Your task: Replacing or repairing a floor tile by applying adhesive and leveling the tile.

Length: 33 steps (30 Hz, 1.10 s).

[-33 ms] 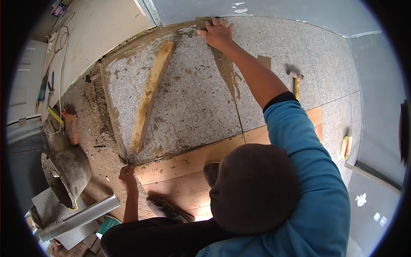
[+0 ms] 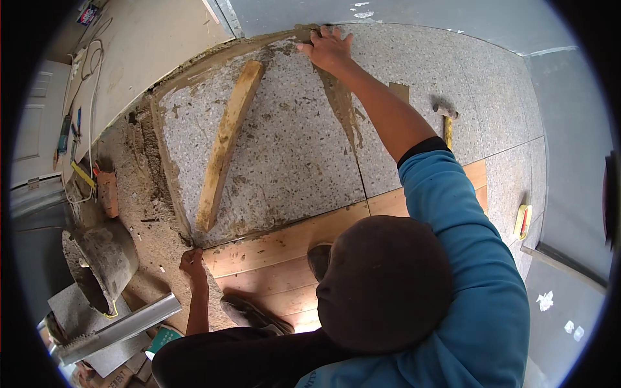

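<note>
A large speckled grey tile (image 2: 291, 161), smeared with mortar, lies in front of me. At its far right corner my right hand (image 2: 328, 50) rests with fingers spread, beside a wet patch of mortar (image 2: 341, 107). My left hand (image 2: 193, 265) is at the near left corner, its fingers closed at the tile's edge. What they pinch, if anything, is too small to tell. A wooden batten (image 2: 229, 145) lies slantwise across the tile, touched by neither hand.
Wooden planks (image 2: 272, 255) run along the tile's near edge under my shoes. A hammer (image 2: 446, 123) lies on the right tiles, near a yellow-and-red block (image 2: 522, 222). At left are a mortar-crusted bucket (image 2: 119, 252), a brick (image 2: 108, 194) and a metal straightedge (image 2: 123, 328).
</note>
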Motion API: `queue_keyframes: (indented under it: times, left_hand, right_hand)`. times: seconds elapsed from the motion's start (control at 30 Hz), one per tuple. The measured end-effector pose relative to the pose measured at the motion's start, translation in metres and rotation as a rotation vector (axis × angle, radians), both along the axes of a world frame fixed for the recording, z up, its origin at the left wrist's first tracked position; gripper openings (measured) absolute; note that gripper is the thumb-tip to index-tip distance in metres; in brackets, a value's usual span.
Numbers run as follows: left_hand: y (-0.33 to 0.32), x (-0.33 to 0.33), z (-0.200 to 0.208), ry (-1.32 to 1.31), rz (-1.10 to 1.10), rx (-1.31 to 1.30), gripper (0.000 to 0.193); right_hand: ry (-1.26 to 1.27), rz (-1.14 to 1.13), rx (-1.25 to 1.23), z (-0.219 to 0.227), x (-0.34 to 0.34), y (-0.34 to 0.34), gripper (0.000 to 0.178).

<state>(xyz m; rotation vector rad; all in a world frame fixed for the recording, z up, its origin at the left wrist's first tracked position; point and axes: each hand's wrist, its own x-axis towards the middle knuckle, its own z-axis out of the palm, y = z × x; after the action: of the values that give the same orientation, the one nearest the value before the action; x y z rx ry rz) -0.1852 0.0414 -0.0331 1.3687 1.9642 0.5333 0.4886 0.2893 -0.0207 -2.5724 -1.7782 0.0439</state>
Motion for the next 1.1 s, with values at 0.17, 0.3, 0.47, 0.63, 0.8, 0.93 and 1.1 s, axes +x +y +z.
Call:
queue_keyframes:
  times: [0.17,0.3,0.47,0.63,0.8,0.93,1.1]
  left_hand:
    - [0.001,-0.001,-0.001,-0.001,-0.010,0.012,0.020]
    - [0.004,0.002,0.008,0.127,-0.085,-0.004,0.022]
    - [0.009,0.003,0.018,0.077,-0.097,-0.023,0.024]
    - [0.026,0.002,0.030,0.100,-0.116,-0.020,0.024]
    - [0.062,0.011,0.068,0.216,-0.248,0.073,0.026]
    - [0.102,0.031,0.110,0.213,-0.370,0.157,0.030]
    - [0.161,0.049,0.150,0.312,-0.552,0.120,0.036]
  right_hand:
    - [0.086,0.005,0.071,0.000,0.010,0.000,0.080]
    - [0.174,0.067,0.237,0.006,0.020,-0.021,0.078]
    - [0.292,0.159,0.512,0.022,0.030,-0.079,0.050]
    - [0.429,0.163,0.498,0.044,0.037,-0.147,0.030]
    - [0.401,0.036,0.496,0.051,0.039,-0.196,0.024]
    - [0.408,0.014,0.466,0.048,0.041,-0.214,0.023]
    - [0.431,-0.016,0.437,0.045,0.030,-0.205,0.026]
